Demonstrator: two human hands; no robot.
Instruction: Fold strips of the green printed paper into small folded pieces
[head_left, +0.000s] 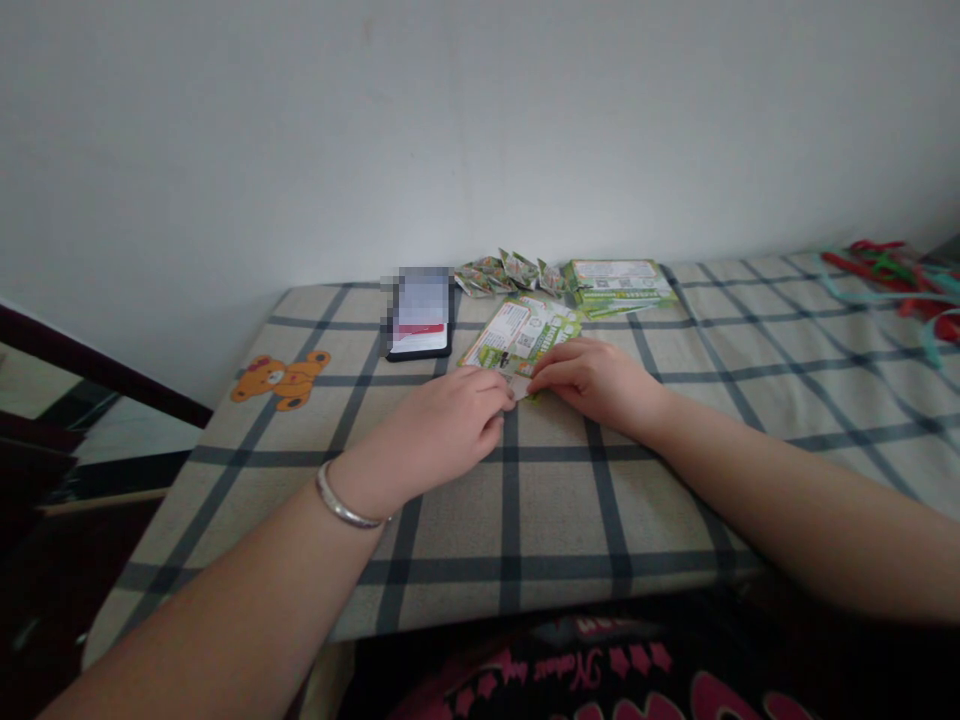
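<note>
A green and white printed card [517, 335] lies in front of me on the checked tablecloth. At its near edge my left hand [457, 410] and my right hand [592, 385] come close together, fingers pinched on a small whitish flap [519, 386] of the printed paper. Whether that flap belongs to this card or is a separate piece, I cannot tell. Both thumbs are partly hidden. Behind the card sit several small folded paper pieces [514, 270] in the same print. A stack of flat printed cards [619, 282] lies to their right.
A phone [420, 312] with a lit screen lies left of the card. Farther left, a brown bear figure [279, 380] is on the tablecloth [465, 520]. Red, green and teal strips [900, 285] are heaped at the far right. A white wall [450, 130] bounds the table behind.
</note>
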